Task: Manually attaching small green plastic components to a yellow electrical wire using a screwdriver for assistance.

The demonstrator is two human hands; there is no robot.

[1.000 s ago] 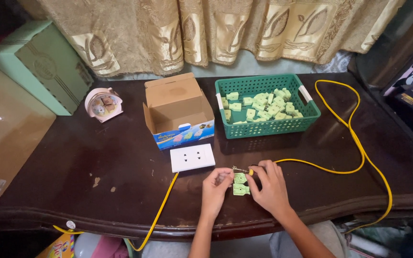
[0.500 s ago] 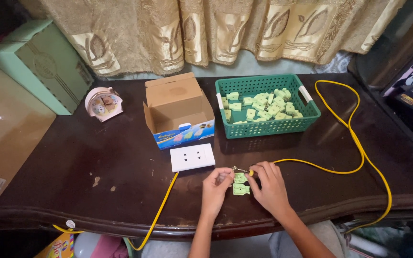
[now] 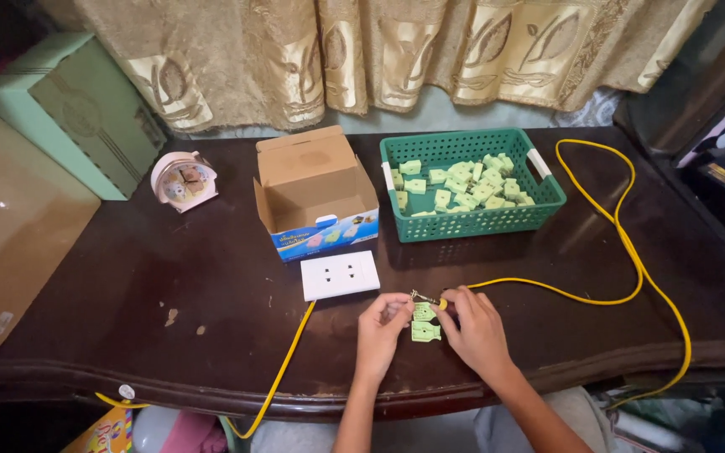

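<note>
Desk (image 3: 211,285): dark wood, you sit at its near edge. Two flat boxes, one brown (image 3: 10,226) and one pale green (image 3: 77,109), lean at the far left corner.

Open cardboard box (image 3: 316,197) stands at mid desk towards the far edge, flaps up. Just right of it sits the green basket (image 3: 472,222), with many pale green plug shells inside. A small pink clock (image 3: 182,180) lies left of the cardboard box.

White socket plate (image 3: 340,275) lies flat just before the box; a yellow cable (image 3: 631,260) loops out by the right edge and returns to your hands.

Your left hand (image 3: 379,331) and right hand (image 3: 476,331) meet near the near edge, slightly right of centre. Between them lie two green plug halves (image 3: 424,323), one behind the other, touching the desk.

Left fingers are curled together around something small; what it is cannot be told. Right thumb and forefinger pinch the yellow cable's end, where bare metal ends (image 3: 421,296) show just behind the plug halves.

Judgement: step in hand looks like wiring the cable end into a plug half. Next move calls for a steady pinch and aligning the metal ends with the shell's seats.
</note>
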